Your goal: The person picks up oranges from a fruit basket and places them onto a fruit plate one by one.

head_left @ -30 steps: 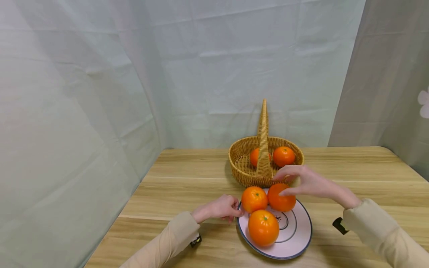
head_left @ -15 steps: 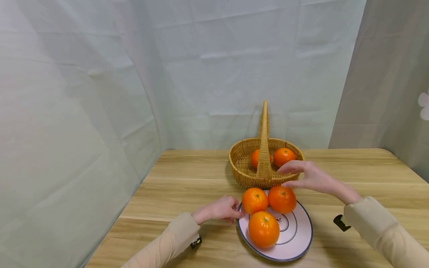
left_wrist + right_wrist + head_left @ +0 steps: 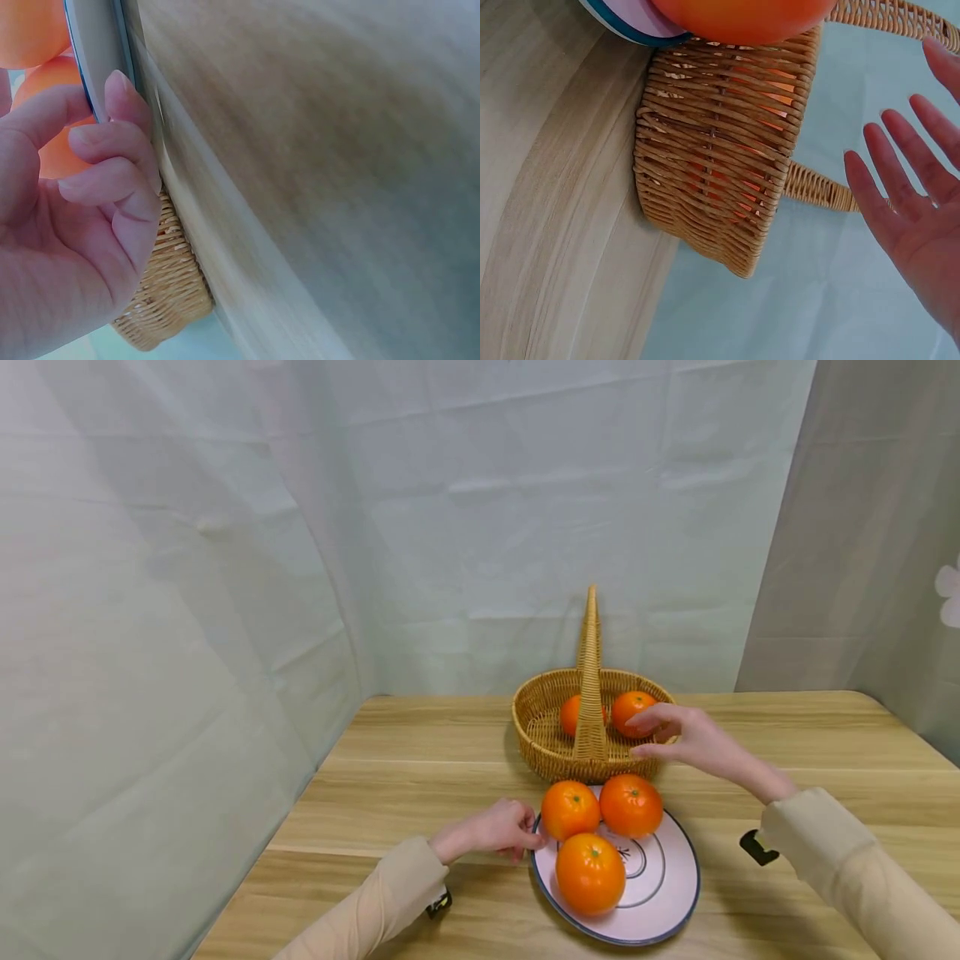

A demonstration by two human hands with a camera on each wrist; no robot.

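Note:
On the round plate [image 3: 667,893], pale with a dark blue rim, sit three oranges: one at the back right [image 3: 631,806], one at the back left [image 3: 570,811] and one in front [image 3: 590,875]. My left hand [image 3: 493,827] pinches the plate's left rim; the left wrist view shows its bent fingers at that edge. My right hand [image 3: 693,742] hovers over the right rim of a wicker basket [image 3: 543,758], above the back right orange, holding nothing. In the right wrist view its fingers [image 3: 907,146] are spread. Inside the basket are two oranges, one partly behind the handle.
The basket's tall arched handle [image 3: 591,668] rises across its middle, just behind the plate. Bare wood tabletop [image 3: 420,760] stretches to the left. A pale cloth [image 3: 525,510] hangs behind the table and along its left side.
My right hand has let go of the back right orange, which stays on the plate, and has risen away toward the basket's right side. The left hand keeps its place at the rim.

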